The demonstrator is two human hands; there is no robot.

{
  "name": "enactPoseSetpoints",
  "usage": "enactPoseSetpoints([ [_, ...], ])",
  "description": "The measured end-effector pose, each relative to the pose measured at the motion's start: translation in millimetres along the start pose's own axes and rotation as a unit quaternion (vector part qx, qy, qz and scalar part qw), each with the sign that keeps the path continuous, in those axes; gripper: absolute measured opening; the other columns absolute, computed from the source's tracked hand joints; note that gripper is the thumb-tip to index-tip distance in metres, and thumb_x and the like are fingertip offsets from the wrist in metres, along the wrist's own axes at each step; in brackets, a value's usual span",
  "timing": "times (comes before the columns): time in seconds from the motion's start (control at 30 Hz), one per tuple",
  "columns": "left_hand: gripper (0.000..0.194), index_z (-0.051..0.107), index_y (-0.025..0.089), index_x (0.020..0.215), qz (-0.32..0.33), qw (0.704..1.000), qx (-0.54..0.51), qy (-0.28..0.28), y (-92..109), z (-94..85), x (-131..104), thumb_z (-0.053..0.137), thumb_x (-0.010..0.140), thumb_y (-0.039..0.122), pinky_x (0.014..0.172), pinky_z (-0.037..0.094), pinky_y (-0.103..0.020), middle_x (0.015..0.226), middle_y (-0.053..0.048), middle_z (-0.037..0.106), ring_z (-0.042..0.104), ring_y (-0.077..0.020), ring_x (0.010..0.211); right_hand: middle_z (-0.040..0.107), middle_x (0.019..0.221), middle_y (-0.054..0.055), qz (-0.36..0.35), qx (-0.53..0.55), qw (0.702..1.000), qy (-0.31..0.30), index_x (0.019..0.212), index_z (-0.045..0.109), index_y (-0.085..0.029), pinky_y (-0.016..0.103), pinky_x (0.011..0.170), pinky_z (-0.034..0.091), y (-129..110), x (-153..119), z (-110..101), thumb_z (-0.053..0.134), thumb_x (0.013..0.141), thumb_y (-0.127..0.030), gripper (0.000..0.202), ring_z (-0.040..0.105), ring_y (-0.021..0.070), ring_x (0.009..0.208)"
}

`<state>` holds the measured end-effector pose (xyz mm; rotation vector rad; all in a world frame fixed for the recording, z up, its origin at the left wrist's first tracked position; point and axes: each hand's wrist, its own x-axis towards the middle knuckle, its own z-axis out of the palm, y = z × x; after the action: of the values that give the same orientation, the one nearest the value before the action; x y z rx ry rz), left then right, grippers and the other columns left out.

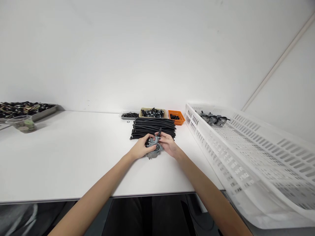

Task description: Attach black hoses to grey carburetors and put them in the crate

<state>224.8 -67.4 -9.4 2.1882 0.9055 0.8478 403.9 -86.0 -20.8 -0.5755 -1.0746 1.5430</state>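
A grey metal carburetor (154,154) is held low over the white table, just in front of a stack of black rubber hoses (154,126). My left hand (141,148) grips it from the left, with the thumb across its front. On the other side, my right hand (169,145) has its fingers closed at the upper right of the carburetor. Close to those fingertips, a narrow black piece (159,132) sticks up from its top. The exact contact under the fingers is hidden.
Behind the hoses stand a clear tray of black rings (130,115), a cream tray of black fittings (153,113) and an orange basket (181,120). A white crate (221,147) with several carburetors (213,119) is at right. At left are a plastic cup (24,124) and a metal tray (45,112).
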Motion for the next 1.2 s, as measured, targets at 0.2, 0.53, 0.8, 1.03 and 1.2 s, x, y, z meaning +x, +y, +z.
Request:
enactPoseSetpoints([
  [0.2,0.043,0.053,0.018,0.111,0.004,1.0,-0.012,-0.003,0.9,0.3,0.1,0.062,0.074,0.039,0.078,0.047,-0.031,0.099,-0.005,0.066,0.061,-0.0204,0.087,0.069,0.091,0.002,-0.014,0.004,1.0,0.025,0.093,0.067,-0.019,0.026,0.08,0.046,0.6,0.1,5.0,0.076,0.064,-0.017,0.031,0.062,0.0134,0.082],
  [0.53,0.04,0.053,0.019,0.107,0.001,1.0,-0.013,-0.003,2.0,0.4,1.1,0.062,0.073,0.039,0.077,0.048,-0.031,0.096,-0.003,0.067,0.062,-0.0202,0.084,0.065,0.08,-0.001,-0.017,0.0,0.999,0.039,0.086,0.067,-0.019,0.023,0.076,0.047,-0.2,-0.3,8.1,0.08,0.06,-0.02,0.029,0.06,0.0118,0.078],
  [0.8,0.04,0.052,0.02,0.107,-0.018,1.0,-0.012,-0.01,1.5,0.2,0.3,0.062,0.072,0.037,0.074,0.048,-0.031,0.094,-0.003,0.067,0.062,-0.0199,0.081,0.062,0.082,-0.001,-0.008,0.021,1.0,0.018,0.086,0.066,-0.019,0.022,0.07,0.046,1.3,1.3,1.3,0.077,0.061,-0.017,0.027,0.059,0.0123,0.079],
  [1.03,0.036,0.053,0.02,0.103,-0.007,1.0,-0.016,-0.009,0.0,-0.1,0.4,0.061,0.073,0.037,0.079,0.047,-0.032,0.095,-0.002,0.066,0.061,-0.0204,0.085,0.061,0.083,0.001,0.0,0.029,1.0,0.0,0.088,0.063,-0.019,0.023,0.065,0.048,-1.9,0.6,0.5,0.071,0.062,-0.014,0.028,0.058,0.0145,0.079],
  [1.2,0.036,0.053,0.02,0.104,-0.001,1.0,-0.013,-0.008,-0.8,-0.2,0.2,0.061,0.073,0.037,0.082,0.046,-0.034,0.097,-0.003,0.066,0.061,-0.0212,0.088,0.062,0.088,0.001,-0.014,0.023,1.0,0.004,0.091,0.064,-0.021,0.024,0.069,0.048,-1.3,0.7,-0.9,0.073,0.062,-0.014,0.031,0.06,0.0146,0.082],
])
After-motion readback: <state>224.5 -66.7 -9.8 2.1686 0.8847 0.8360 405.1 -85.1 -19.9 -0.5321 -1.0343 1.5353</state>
